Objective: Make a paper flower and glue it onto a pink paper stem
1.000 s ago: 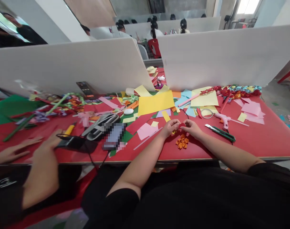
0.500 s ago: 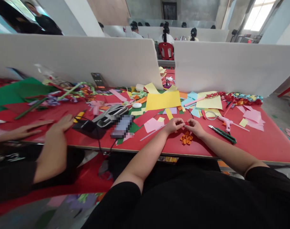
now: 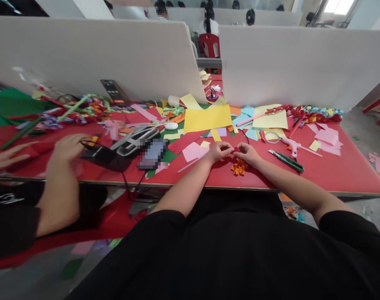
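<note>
My left hand and my right hand meet over the red table, fingertips pinched together on a small red paper piece that is mostly hidden between them. Just in front of my right hand lies a folded orange paper flower. A pink paper square sits left of my left hand.
A green utility knife and a glue gun lie to the right. A yellow sheet, coloured scraps and paper chains cover the back. A phone and black case lie left, by a co-worker's hand. White dividers stand behind.
The view has tilted down and shifted slightly. My hands stay pinched on the red piece near the orange flower. The co-worker's hand has moved toward the black case.
</note>
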Demonstrator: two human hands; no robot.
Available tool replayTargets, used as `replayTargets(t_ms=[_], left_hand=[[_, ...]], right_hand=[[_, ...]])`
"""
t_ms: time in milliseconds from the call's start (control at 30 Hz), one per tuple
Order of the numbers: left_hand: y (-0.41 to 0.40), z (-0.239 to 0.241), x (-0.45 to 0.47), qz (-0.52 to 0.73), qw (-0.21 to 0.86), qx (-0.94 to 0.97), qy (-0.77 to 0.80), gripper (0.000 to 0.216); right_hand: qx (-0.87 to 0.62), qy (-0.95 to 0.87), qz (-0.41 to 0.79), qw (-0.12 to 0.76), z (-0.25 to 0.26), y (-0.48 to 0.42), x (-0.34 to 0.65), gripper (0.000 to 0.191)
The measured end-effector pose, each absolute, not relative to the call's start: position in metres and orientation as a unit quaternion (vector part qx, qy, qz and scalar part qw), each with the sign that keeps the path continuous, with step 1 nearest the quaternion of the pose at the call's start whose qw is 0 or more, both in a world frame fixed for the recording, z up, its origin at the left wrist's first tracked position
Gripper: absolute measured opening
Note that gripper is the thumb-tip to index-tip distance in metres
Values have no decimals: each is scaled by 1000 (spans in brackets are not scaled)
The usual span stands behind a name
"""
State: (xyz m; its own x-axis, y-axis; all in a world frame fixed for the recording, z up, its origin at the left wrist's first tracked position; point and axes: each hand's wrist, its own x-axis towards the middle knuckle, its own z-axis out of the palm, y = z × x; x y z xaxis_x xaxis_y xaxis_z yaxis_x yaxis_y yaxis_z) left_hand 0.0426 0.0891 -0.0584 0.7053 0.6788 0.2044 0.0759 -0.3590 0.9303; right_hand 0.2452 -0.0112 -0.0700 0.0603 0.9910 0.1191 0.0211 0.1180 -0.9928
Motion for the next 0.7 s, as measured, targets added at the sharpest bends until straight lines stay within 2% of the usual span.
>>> replayTargets(t_ms=[433,700], left_hand=[[79,-57,30,297,506,764,267,51],[63,-60,42,339,413,797,282,40]], right_hand=[[-493,-502,470,533,-66,-8,250,60],[-539,-494,399,553,-82,-2,256,60]])
